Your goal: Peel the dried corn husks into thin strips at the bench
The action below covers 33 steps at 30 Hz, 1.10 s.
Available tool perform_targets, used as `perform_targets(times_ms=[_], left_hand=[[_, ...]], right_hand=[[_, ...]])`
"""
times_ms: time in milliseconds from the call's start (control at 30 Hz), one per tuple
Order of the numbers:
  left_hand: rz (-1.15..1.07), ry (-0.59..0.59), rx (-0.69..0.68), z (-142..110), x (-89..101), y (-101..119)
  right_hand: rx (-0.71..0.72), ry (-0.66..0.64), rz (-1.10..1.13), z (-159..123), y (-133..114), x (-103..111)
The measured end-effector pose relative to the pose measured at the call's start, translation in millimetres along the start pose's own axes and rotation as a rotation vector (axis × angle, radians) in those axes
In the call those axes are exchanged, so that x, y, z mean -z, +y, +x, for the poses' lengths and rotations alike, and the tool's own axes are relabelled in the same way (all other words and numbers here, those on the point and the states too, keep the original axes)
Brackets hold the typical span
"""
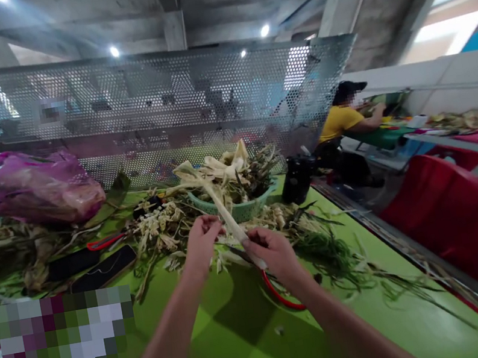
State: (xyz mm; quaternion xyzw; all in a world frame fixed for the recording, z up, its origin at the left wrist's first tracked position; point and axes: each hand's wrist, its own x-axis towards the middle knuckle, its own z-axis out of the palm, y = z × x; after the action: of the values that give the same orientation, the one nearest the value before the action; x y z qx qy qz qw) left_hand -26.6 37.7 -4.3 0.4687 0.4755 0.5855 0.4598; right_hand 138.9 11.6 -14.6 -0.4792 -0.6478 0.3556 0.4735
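My right hand (pixel 273 249) is closed around the lower end of a long pale dried husk strip (pixel 225 210), which slants up and left over the basket. Just left of the strip is my left hand (pixel 205 236), its fingers curled in a pinch; whatever they hold, if anything, is too small to make out. Beneath my right hand lies a pair of scissors (pixel 282 299) with red handles, partly hidden by that hand. Behind both hands stands a teal basket (pixel 251 209) heaped with dried pale husks (pixel 230 168).
Dried scraps (pixel 166 224) and green shreds (pixel 331 252) litter the green table (pixel 231 351). A pink plastic bag (pixel 39 188), dark flat phone-like objects (pixel 105 267) and a black container (pixel 297 180) stand around. A perforated metal screen (pixel 141 116) rises behind. To the right are red chairs (pixel 442 188) and a seated person (pixel 339 119).
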Motion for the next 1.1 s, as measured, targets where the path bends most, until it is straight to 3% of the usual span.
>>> perform_targets(times_ms=[67, 133, 300, 533, 733, 900, 1100], left_hand=[[0.012, 0.108, -0.052, 2.4, 3.5, -0.9], [0.049, 0.125, -0.101, 2.5, 4.6, -1.5], [0.067, -0.161, -0.071, -5.6, -7.1, -3.7], [0.246, -0.204, -0.110, -8.2, -13.0, -7.0], [0.390, -0.262, -0.178, -11.2, -15.4, -8.7], [0.282, -0.324, -0.154, -11.1, -16.8, -13.4], [0.091, -0.300, -0.060, -12.9, -16.5, -9.1]], right_hand=[[-0.052, 0.012, 0.101, 1.8, -0.9, 2.5], [-0.079, 0.021, 0.160, 2.5, -2.5, 3.3], [-0.095, -0.029, 0.196, 0.8, -2.5, -1.9], [0.047, 0.019, 0.095, -1.4, -6.8, -0.1], [0.079, 0.094, -0.002, 0.5, -6.6, 5.7], [0.062, 0.109, -0.028, 2.0, -4.6, 6.5], [0.023, 0.108, 0.016, 2.7, -7.1, 7.5]])
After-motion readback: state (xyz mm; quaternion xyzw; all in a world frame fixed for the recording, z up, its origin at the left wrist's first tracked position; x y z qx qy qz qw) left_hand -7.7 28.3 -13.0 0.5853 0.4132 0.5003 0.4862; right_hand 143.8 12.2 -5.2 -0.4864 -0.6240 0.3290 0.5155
